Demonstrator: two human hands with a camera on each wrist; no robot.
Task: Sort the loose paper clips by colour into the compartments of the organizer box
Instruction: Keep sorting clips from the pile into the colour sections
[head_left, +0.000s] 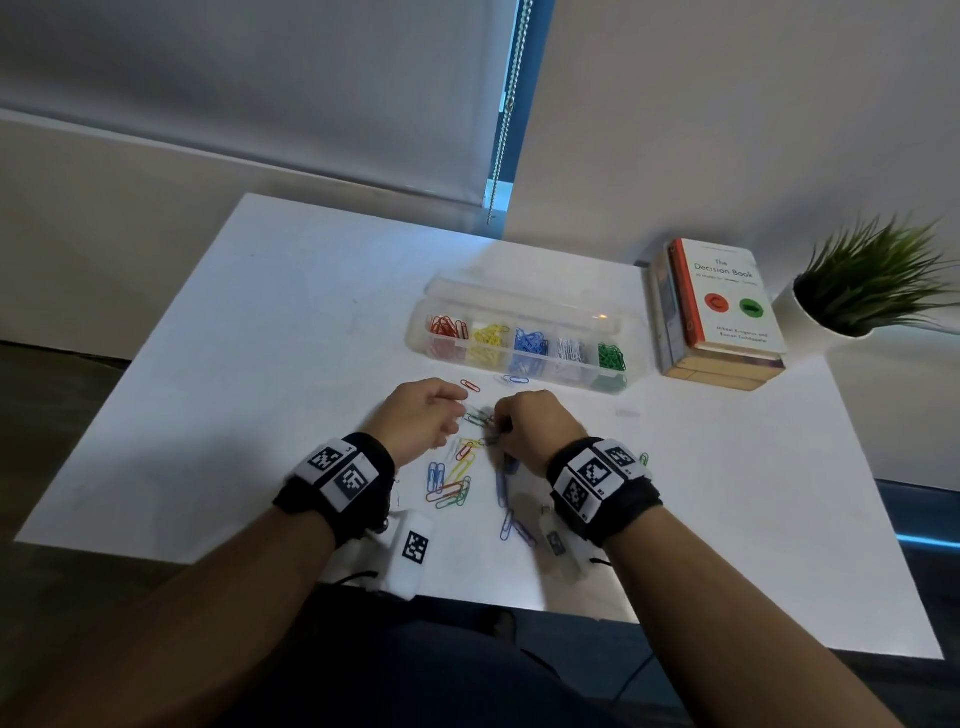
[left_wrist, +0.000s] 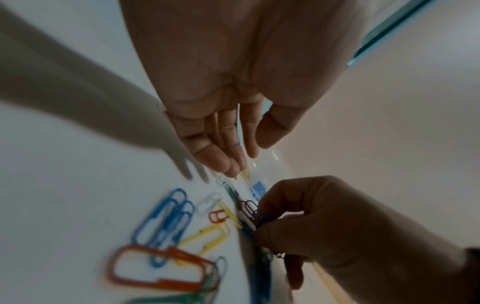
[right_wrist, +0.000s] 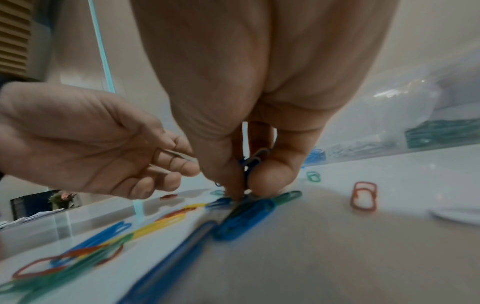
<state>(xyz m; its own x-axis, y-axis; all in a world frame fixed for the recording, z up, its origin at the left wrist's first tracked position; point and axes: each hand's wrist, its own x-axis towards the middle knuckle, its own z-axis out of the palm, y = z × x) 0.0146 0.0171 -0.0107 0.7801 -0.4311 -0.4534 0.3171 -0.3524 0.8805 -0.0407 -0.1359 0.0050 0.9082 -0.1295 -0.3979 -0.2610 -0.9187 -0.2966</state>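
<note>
The clear organizer box (head_left: 418, 332) lies open at the back, with red, yellow, blue, white and green clips in separate compartments. Loose paper clips (head_left: 451, 480) of mixed colours are scattered on the white table between my hands. My right hand (head_left: 506, 423) (right_wrist: 245, 185) has its fingertips down on the table and pinches a few blue clips (right_wrist: 253, 161) (left_wrist: 262, 218) between thumb and fingers. My left hand (head_left: 457, 410) (left_wrist: 249, 156) hovers just to the left, fingers relaxed and thumb apart. A thin pale sliver shows across its fingers (right_wrist: 176, 154); I cannot tell what it is.
A red clip (head_left: 470, 385) and a blue clip (head_left: 516, 380) lie just before the box. A stack of books (head_left: 722, 306) and a potted plant (head_left: 872, 286) stand at the back right. The table's front edge runs under my forearms.
</note>
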